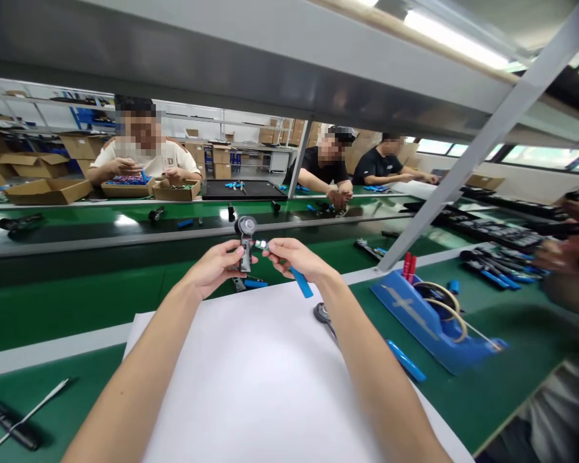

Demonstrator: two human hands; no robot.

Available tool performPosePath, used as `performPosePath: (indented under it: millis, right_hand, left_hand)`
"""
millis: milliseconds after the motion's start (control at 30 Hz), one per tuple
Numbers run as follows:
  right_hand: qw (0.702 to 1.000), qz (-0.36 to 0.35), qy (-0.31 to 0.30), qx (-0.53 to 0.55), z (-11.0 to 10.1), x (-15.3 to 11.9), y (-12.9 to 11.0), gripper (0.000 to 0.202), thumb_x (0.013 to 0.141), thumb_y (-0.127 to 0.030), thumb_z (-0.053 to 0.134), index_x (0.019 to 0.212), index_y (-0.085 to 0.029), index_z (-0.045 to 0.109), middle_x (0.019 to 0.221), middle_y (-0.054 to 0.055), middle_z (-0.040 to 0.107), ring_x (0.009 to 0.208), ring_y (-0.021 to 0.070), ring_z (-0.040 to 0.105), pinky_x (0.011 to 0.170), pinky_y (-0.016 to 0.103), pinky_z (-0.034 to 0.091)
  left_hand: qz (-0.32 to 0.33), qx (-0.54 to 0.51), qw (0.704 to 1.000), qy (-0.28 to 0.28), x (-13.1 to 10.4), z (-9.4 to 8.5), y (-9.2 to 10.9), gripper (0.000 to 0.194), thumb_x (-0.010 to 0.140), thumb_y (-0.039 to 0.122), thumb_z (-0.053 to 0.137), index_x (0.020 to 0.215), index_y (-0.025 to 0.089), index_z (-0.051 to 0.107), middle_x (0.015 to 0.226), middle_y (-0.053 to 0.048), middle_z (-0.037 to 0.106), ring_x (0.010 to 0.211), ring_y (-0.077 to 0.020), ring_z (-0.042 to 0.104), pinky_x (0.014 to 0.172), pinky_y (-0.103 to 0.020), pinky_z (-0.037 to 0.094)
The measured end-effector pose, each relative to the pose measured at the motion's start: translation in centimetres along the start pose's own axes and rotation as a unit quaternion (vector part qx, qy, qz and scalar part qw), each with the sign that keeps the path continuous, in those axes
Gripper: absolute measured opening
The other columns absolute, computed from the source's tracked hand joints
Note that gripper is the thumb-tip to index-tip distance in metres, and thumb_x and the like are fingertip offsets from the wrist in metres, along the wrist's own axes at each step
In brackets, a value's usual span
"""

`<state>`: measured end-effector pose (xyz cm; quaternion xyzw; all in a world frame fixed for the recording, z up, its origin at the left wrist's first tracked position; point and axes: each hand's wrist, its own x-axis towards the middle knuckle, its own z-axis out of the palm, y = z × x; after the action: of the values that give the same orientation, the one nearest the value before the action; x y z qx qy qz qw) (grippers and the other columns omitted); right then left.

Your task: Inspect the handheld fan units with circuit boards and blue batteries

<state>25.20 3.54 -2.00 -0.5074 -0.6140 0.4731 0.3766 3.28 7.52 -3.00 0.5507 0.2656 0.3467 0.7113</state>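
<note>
My left hand (pixel 215 267) grips a dark grey handheld device (pixel 246 247) with a round head, held upright over the far edge of the white sheet. Just to the right, my right hand (pixel 294 256) pinches a small green circuit board (pixel 261 244) by its end, close to the device's handle. A flat blue strip (pixel 302 283) sticks out below the right palm; whether it joins the board is hidden by the fingers. Behind the hands lies a blue piece (pixel 255 283). Another round-headed device (pixel 322 313) rests on the white sheet (pixel 251 386), partly behind my right forearm.
A blue holder (pixel 405 315) with red markers and a tape roll stands at right, near a blue strip (pixel 405 360). A black tool with a white cable (pixel 12 421) lies at left. A slanted metal post (pixel 415 218) rises at right. Co-workers sit across the green conveyor (pixel 125 276).
</note>
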Motion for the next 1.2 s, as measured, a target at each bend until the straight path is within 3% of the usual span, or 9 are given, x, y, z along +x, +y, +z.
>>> performPosePath:
  millis: [100, 300, 533, 667, 733, 833, 1000, 1067, 1200]
  right_hand:
    - [0.991, -0.023, 0.016, -0.134, -1.3, 0.3, 1.3, 0.033, 0.096, -0.048, 0.038, 0.089, -0.019, 0.052, 0.065, -0.003, 0.043, 0.051, 0.0103, 0.044, 0.042, 0.021, 0.029]
    - [0.952, -0.075, 0.094, -0.282, -2.6, 1.7, 3.1, 0.023, 0.097, -0.029, 0.041, 0.082, -0.02, 0.055, 0.081, 0.002, 0.061, 0.072, 0.0163, 0.055, 0.066, 0.027, 0.041]
    - [0.883, -0.047, 0.18, -0.432, -4.8, 1.8, 6.0, 0.026, 0.101, -0.024, 0.042, 0.108, -0.022, 0.067, 0.119, 0.011, 0.061, 0.11, 0.028, 0.055, 0.086, 0.036, 0.038]
    - [0.869, 0.01, 0.201, -0.452, -5.1, 1.6, 7.0, 0.037, 0.088, -0.019, 0.065, 0.126, -0.018, 0.064, 0.128, 0.017, 0.061, 0.113, 0.0322, 0.056, 0.084, 0.036, 0.04]
    - [0.866, 0.02, 0.221, -0.448, -5.3, 1.3, 6.1, 0.044, 0.083, -0.018, 0.071, 0.126, -0.017, 0.063, 0.125, 0.016, 0.064, 0.108, 0.0301, 0.06, 0.079, 0.033, 0.041]
    - [0.861, -0.007, 0.26, -0.438, -5.3, 0.3, 3.1, 0.018, 0.094, -0.031, 0.061, 0.107, -0.021, 0.068, 0.103, 0.007, 0.071, 0.093, 0.0231, 0.064, 0.072, 0.029, 0.038]
    - [0.847, -0.185, 0.359, -0.345, -4.3, -3.1, -2.5, 0.062, 0.105, -0.054, 0.03, 0.061, -0.019, 0.057, 0.06, 0.003, 0.059, 0.064, 0.016, 0.058, 0.064, 0.029, 0.036]
    - [0.834, -0.285, 0.356, -0.31, -3.8, -5.3, -4.3, 0.057, 0.106, -0.049, 0.03, 0.064, -0.019, 0.055, 0.066, 0.002, 0.059, 0.067, 0.0151, 0.058, 0.068, 0.029, 0.04]
    - [0.795, -0.414, 0.357, -0.262, -2.7, -11.5, -7.7, 0.016, 0.102, -0.034, 0.05, 0.094, -0.022, 0.057, 0.103, 0.005, 0.062, 0.089, 0.0161, 0.061, 0.077, 0.031, 0.049]
  left_hand:
    - [-0.031, -0.054, 0.998, -0.021, 0.6, 0.4, -1.3, 0.042, 0.081, 0.035, 0.078, 0.115, 0.012, 0.064, 0.104, -0.014, 0.072, 0.088, -0.0196, 0.067, 0.08, -0.033, 0.056]
    - [-0.077, -0.043, 0.994, 0.066, 2.3, 1.7, -3.1, 0.018, 0.092, 0.022, 0.064, 0.108, 0.014, 0.062, 0.107, -0.015, 0.072, 0.086, -0.0179, 0.069, 0.081, -0.032, 0.056]
    - [-0.109, 0.051, 0.982, 0.145, 7.5, 4.5, -6.1, 0.004, 0.092, 0.013, 0.061, 0.094, 0.015, 0.058, 0.077, -0.002, 0.066, 0.071, -0.0134, 0.068, 0.078, -0.03, 0.057]
    - [-0.145, 0.161, 0.961, 0.172, 9.9, 5.0, -7.6, 0.012, 0.094, 0.022, 0.062, 0.099, 0.011, 0.062, 0.086, -0.003, 0.065, 0.073, -0.0124, 0.065, 0.07, -0.029, 0.058]
    - [-0.165, 0.223, 0.943, 0.183, 10.6, 4.6, -8.1, 0.019, 0.095, 0.027, 0.062, 0.104, 0.011, 0.063, 0.095, -0.005, 0.066, 0.078, -0.0132, 0.065, 0.069, -0.029, 0.058]
    - [-0.193, 0.317, 0.909, 0.191, 10.9, 3.4, -8.6, 0.025, 0.095, 0.031, 0.061, 0.111, 0.012, 0.063, 0.102, -0.007, 0.066, 0.084, -0.0152, 0.066, 0.072, -0.031, 0.059]
    - [-0.208, 0.47, 0.833, 0.203, 10.1, 2.1, -8.0, 0.027, 0.094, 0.033, 0.063, 0.111, 0.012, 0.064, 0.105, -0.007, 0.067, 0.09, -0.0175, 0.066, 0.079, -0.036, 0.058]
    - [-0.187, 0.526, 0.802, 0.215, 9.3, 2.3, -7.3, 0.024, 0.092, 0.032, 0.065, 0.107, 0.013, 0.065, 0.105, -0.007, 0.066, 0.094, -0.0194, 0.065, 0.082, -0.038, 0.056]
    - [-0.079, 0.61, 0.758, 0.215, 6.3, 4.4, -6.4, 0.009, 0.091, 0.02, 0.057, 0.094, 0.015, 0.064, 0.1, -0.012, 0.067, 0.1, -0.027, 0.063, 0.083, -0.04, 0.049]
